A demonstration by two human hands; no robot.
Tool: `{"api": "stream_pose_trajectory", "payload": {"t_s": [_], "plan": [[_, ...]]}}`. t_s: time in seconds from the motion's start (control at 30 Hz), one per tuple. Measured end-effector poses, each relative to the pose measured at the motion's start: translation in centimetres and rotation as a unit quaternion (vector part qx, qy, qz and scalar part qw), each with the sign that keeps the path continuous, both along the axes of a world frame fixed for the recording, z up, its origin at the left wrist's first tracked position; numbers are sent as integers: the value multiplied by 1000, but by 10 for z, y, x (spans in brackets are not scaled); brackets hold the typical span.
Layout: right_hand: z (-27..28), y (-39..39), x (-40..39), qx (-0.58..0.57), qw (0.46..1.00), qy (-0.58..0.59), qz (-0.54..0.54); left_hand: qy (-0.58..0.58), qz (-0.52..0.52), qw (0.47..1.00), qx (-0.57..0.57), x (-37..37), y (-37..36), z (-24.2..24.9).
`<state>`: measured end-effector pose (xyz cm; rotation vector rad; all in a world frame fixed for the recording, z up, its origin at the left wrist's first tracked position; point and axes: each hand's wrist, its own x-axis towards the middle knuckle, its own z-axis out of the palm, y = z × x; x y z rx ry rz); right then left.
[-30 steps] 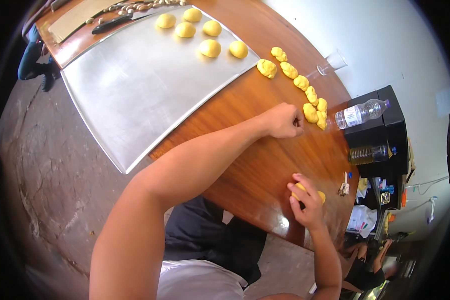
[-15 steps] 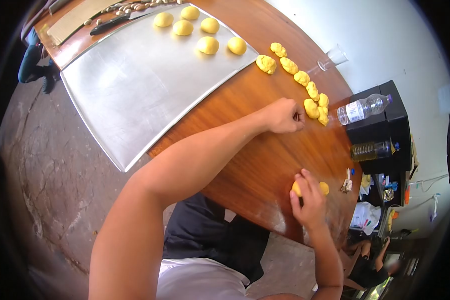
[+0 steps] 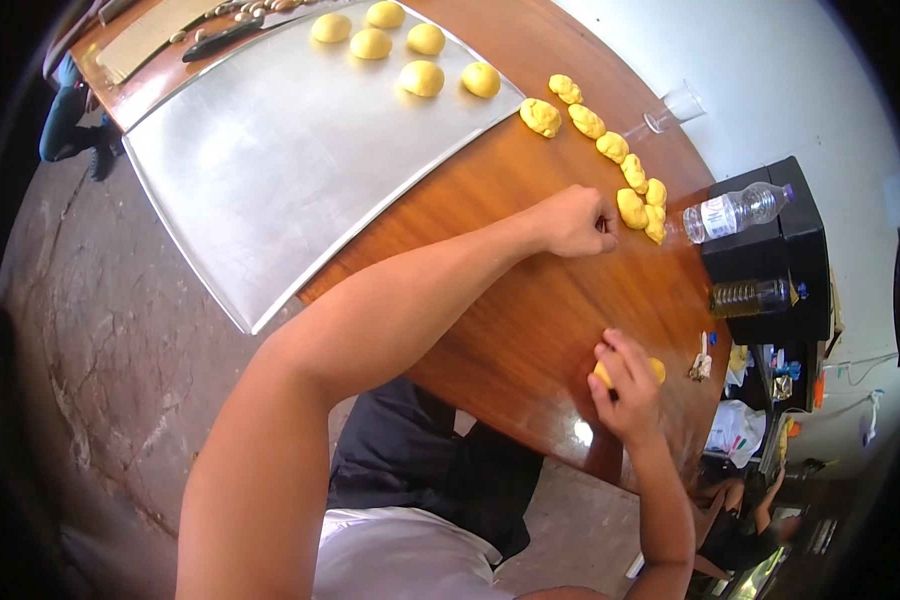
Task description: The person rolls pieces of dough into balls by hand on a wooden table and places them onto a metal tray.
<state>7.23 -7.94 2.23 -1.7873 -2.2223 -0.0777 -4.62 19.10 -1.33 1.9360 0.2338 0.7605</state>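
At four o'clock, the right hand [image 3: 632, 390] is gripping yellow dough [image 3: 657, 370] on the desk [image 3: 510, 330], fingers curving over it; at two, the left hand [image 3: 576, 221] is making a closed fist, its underside hiding! Yellow lumps [image 3: 612, 147] are lining its twelve-to-three, and beyond, a bottle [image 3: 763, 203] is wearing a white label [image 3: 718, 216], too small to read.

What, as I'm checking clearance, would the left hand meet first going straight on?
The left hand would probably meet the nearest lumpy, yellow, dough-like piece, though depth is unclear.
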Motion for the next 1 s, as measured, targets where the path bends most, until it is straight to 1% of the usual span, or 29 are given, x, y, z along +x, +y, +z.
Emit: {"api": "stream_pose_trajectory", "payload": {"t_s": [0.03, 0.07, 0.13, 0.2, 0.23, 0.37, 0.43, 0.47, 0.53, 0.57, 0.63, 0.67, 0.73, 0.77, 0.8, 0.87, 0.97, 1.0], "plan": [[3, 8, 6, 6, 999, -32, -19, 1, -3, 1000, 1, 1, 0, -1], [0, 23, 7, 8, 999, -31, -23, -6, 2, 1000, 2, 1, 1, -1], [-8, 52, 3, 66, 996, 15, -58, -13, 3, 1000, 3, 1, 1, -2], [-8, 68, -24, 56, 993, 97, -44, -9, -3, 1000, -8, 0, 4, -2], [-7, 64, -31, 23, 991, 128, -26, -10, 0, 1000, -10, -1, 3, -1], [0, 7, -40, -32, 992, 122, 17, 7, 6, 1000, -3, -1, 2, 1], [0, -16, -30, -23, 996, 78, -39, 4, 10, 1000, 7, 0, 3, -2], [2, -16, -21, -23, 996, 79, -39, -5, 9, 1000, 11, 2, 3, -4], [3, -9, -8, 0, 991, -68, -118, -9, 3, 1000, 18, 2, 1, -4], [-2, 3, -7, 3, 990, -63, -124, -3, -1, 1000, 10, 1, 2, -2], [-10, 37, -5, 74, 990, -12, -120, 7, -8, 1000, 4, -3, 2, -1], [-11, 46, -12, 76, 990, -11, -122, 5, -10, 1000, -3, -5, 2, -1], [-8, 60, -31, 62, 990, 113, -58, 0, -9, 1000, -7, -4, 3, 2], [-3, 39, -41, 9, 992, 128, -14, 7, -8, 1000, -7, -4, 4, 2], [0, 22, -41, -17, 989, 144, -7, 12, -8, 1000, -9, -4, 5, 1], [-1, -7, -31, -36, 990, 134, -2, 24, -3, 1000, -7, -3, 4, 2], [1, -17, -3, -5, 999, -5, -53, 40, 3, 999, -3, -7, 2, 5], [-1, -7, -2, -3, 998, -1, -57, 42, 4, 999, -1, -7, 0, 7]]}}
